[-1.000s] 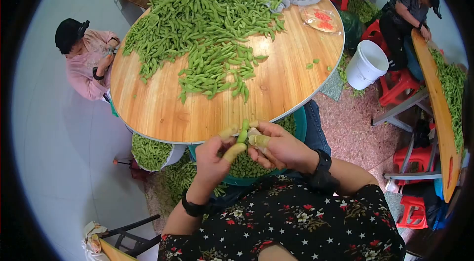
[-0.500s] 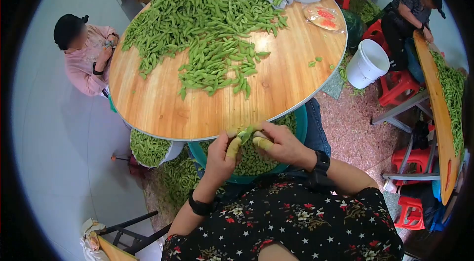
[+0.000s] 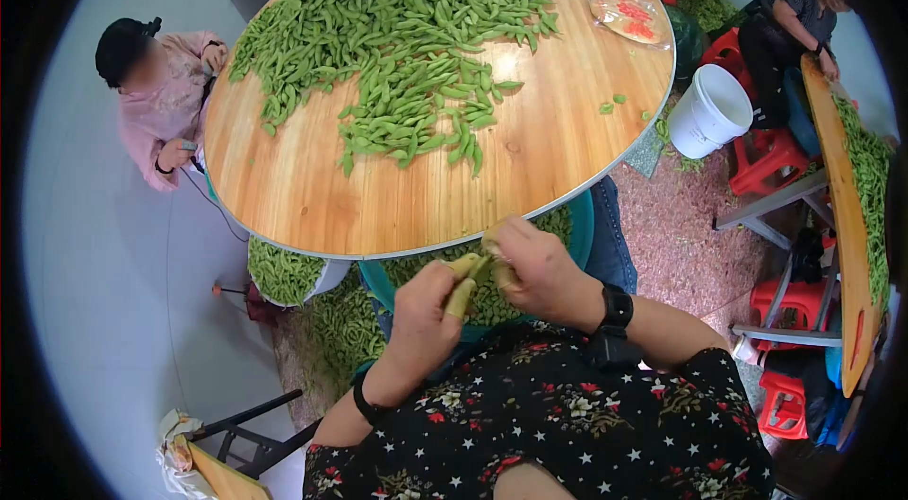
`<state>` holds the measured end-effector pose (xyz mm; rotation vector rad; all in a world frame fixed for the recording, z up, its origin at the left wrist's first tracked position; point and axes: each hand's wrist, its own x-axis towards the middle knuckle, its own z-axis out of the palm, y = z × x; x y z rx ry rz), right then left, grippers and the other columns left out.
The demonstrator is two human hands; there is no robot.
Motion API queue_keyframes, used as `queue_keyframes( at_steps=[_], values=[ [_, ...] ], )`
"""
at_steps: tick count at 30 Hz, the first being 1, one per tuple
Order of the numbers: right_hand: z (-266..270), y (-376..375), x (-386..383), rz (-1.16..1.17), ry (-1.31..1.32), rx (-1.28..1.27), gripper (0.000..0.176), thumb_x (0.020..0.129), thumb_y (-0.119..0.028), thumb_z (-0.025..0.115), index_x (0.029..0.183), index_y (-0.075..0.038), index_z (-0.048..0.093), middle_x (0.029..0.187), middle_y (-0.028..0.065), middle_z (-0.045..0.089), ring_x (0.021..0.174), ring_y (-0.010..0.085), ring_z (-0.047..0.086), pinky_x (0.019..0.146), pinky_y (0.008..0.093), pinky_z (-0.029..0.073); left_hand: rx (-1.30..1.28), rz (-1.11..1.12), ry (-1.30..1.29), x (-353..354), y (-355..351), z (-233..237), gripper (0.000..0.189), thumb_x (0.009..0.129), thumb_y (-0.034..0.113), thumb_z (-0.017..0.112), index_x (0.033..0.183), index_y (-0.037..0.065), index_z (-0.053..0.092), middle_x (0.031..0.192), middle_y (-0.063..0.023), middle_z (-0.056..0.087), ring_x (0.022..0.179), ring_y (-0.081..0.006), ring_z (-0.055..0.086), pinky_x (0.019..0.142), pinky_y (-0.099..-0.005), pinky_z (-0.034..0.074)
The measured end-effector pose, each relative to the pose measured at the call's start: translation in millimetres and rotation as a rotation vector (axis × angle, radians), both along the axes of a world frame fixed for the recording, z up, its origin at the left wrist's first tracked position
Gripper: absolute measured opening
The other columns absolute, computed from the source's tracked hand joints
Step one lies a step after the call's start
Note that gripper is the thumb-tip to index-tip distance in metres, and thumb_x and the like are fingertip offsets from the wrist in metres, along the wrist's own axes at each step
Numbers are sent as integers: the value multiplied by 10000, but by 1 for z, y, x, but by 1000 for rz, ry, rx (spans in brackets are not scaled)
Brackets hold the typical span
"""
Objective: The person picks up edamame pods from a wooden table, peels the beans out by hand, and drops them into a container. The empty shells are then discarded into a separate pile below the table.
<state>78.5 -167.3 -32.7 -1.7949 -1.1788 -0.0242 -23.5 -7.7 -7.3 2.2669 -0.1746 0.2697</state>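
At lower centre of the frame, pinched one green pod between left hand and right hand, both clenched on it, drawn lower over the teal basin than a second before; beyond, left the heap on the table untouched.

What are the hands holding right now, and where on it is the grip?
A green pod, pinched between the two: left hand on one end, right hand on the other. Fingers hide most of it.
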Motion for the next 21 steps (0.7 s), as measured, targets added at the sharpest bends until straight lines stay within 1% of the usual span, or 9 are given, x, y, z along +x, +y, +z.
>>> queue_keyframes(
  at_steps=[2,6,9,11,12,14,15,17,21],
  values=[
    [7,-3,-2,-142,28,64,116,826,-25,596,899,10,513,840,170,504,751,376,552,620,419,472,-263,197,166,-1,3,-6,219,881,-33,573,1100,-42,570,872,-113,641,731,-135,656,648,-267,537],
    [6,-3,-5,27,86,117,108,842,-38,600,919,11,542,820,173,518,735,373,554,602,396,471,-282,233,164,1,0,-7,233,868,-39,600,1092,-31,534,930,-117,666,780,-134,670,696,-268,549],
    [6,-3,-4,99,235,118,136,855,-74,623,951,3,566,805,147,536,714,304,578,589,361,466,-141,117,21,0,0,0,266,856,-37,622,1095,-17,507,936,-113,671,804,-152,681,706,-278,551],
    [10,-6,-5,165,563,86,174,847,-99,646,976,-9,571,800,106,550,689,207,587,600,328,469,-172,15,59,-2,4,2,261,856,-27,629,1089,-18,512,947,-114,675,839,-156,686,712,-281,553],
    [14,-6,-7,163,566,88,174,847,-99,646,976,-9,571,800,106,550,689,207,587,600,328,469,-171,13,62,-3,5,2,261,856,-27,629,1089,-18,512,947,-114,675,839,-156,686,712,-281,553],
    [20,-4,-9,171,1051,87,173,836,-100,655,961,-15,570,797,72,557,681,136,577,622,298,486,-198,-37,34,-2,6,-1,296,858,-29,629,1119,-17,489,942,-107,665,833,-156,679,706,-278,551],
    [13,-4,-6,167,1051,88,173,836,-100,655,961,-15,570,797,72,557,681,136,577,622,298,486,-198,-41,34,-3,6,-5,296,858,-29,629,1119,-17,489,942,-107,665,833,-156,679,706,-278,551],
    [-7,-5,0,196,714,13,166,855,-96,635,979,-9,567,805,65,569,680,124,595,614,274,506,-360,2,104,-5,8,-12,331,866,-15,631,1151,-15,461,933,-94,650,804,-154,670,693,-281,555],
    [-8,-13,1,234,660,-6,150,889,-106,599,975,5,547,810,59,572,645,118,599,572,267,510,-249,137,97,-10,20,-13,349,875,-2,631,1168,-12,442,935,-83,632,778,-144,655,685,-280,555]
  ],
)
